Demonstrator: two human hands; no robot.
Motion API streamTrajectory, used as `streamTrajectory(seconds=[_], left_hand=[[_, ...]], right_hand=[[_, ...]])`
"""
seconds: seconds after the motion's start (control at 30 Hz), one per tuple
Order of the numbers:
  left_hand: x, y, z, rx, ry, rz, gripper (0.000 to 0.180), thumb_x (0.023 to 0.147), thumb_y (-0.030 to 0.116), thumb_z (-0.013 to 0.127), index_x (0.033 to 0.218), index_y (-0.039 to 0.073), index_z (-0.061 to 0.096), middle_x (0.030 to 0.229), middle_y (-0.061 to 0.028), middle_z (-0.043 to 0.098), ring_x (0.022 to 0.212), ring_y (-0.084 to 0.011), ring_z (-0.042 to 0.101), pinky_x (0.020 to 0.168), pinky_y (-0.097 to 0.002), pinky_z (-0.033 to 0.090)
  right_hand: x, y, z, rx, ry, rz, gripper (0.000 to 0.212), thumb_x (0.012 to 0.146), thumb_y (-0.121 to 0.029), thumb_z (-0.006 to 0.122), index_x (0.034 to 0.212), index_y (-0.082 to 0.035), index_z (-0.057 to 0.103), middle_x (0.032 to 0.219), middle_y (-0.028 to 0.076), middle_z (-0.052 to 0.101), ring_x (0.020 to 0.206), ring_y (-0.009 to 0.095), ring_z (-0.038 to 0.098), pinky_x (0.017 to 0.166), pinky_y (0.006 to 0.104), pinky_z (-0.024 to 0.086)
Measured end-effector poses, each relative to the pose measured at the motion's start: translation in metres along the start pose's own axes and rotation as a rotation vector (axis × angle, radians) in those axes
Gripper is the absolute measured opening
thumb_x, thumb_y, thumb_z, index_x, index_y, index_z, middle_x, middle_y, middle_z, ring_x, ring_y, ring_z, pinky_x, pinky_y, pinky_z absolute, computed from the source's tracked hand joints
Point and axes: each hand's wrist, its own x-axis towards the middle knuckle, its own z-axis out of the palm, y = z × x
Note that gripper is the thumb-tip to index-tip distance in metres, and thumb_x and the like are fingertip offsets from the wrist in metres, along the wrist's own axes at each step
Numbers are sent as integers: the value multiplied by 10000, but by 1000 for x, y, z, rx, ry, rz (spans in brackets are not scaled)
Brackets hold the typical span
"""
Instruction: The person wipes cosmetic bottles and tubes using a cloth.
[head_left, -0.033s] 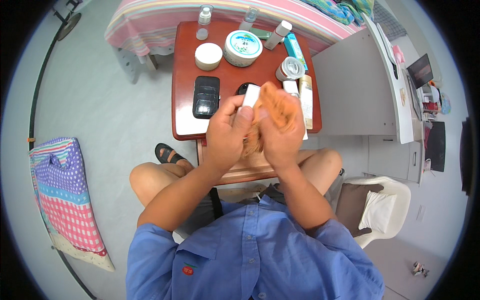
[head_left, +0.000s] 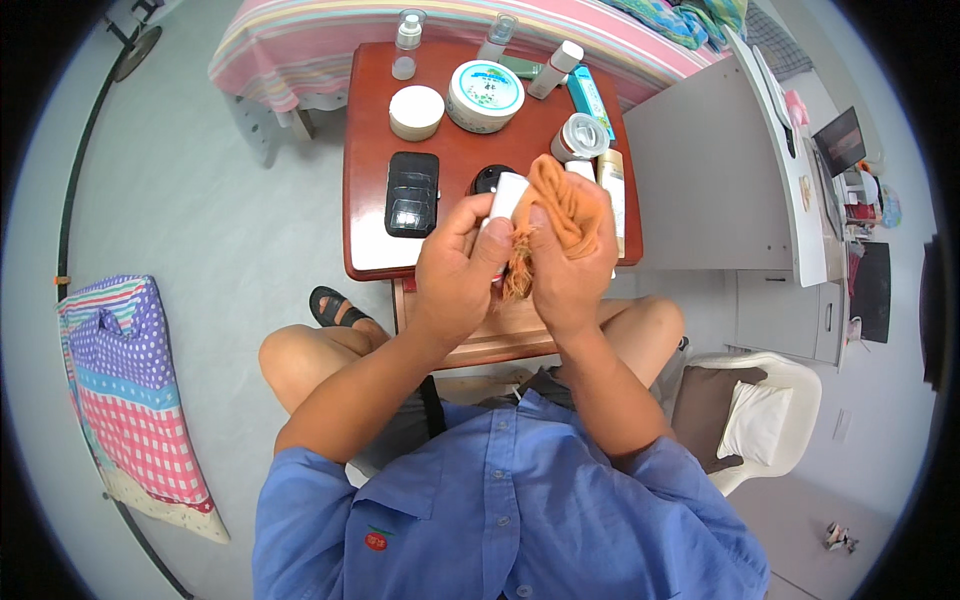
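Observation:
Over the near edge of the table, my left hand (head_left: pixel 458 268) is closed round a small white container (head_left: pixel 509 190) with rounded corners. Its lower part is hidden by my fingers and the cloth, so its exact kind does not show. My right hand (head_left: pixel 576 278) grips a bunched orange cloth (head_left: pixel 572 212) with a frayed edge, thumb pressed on top. The cloth touches the container's right side. Just behind them, a round black lid (head_left: pixel 490 178) shows in part. Left of my hands lies a shiny black case (head_left: pixel 412 195) with a crocodile-like pattern.
The red-brown table (head_left: pixel 365 130) carries a large round tub (head_left: pixel 485 97), a cream jar (head_left: pixel 416 113), a clear-lidded jar (head_left: pixel 581 137), pump bottles along the back and a gold-capped tube (head_left: pixel 611 180). An open drawer (head_left: pixel 480 345) sits between my knees. A white cabinet (head_left: pixel 700 170) stands right.
The orange cloth has shifted and bunched differently in my right hand, baring more of the white container. Both hands have moved very slightly to the right.

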Motion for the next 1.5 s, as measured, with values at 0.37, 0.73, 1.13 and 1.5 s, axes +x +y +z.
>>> streamTrajectory(seconds=[0.37,0.73,1.13,1.5], left_hand=[[19,10,-15,905,-124,561,404,783,-22,696,1179,44,662,1108,-152,609,990,-363,602,844,-425,510],[16,9,-15,909,-163,610,449,764,-8,748,1197,39,636,1111,-159,648,1007,-365,631,887,-413,510],[20,-16,-24,277,72,-68,309,1072,213,410,1090,0,633,963,-32,637,867,-91,586,831,-247,474],[12,-23,-9,151,159,23,203,1045,168,531,1113,-20,569,1002,-68,632,888,-88,586,795,-278,498]], right_hand=[[7,-17,-26,91,-69,7,509,899,-121,787,1321,25,542,1191,104,669,1056,143,654,922,283,539],[6,-8,-36,180,4,261,364,936,-112,734,1225,52,588,1097,91,688,938,114,659,827,263,550],[-42,12,-9,-340,-202,23,413,833,32,676,1229,1,561,1163,81,629,1061,144,620,940,287,503],[-8,7,-3,54,-78,181,546,926,-133,746,1333,-15,402,1252,128,574,1165,195,591,1034,332,477]])
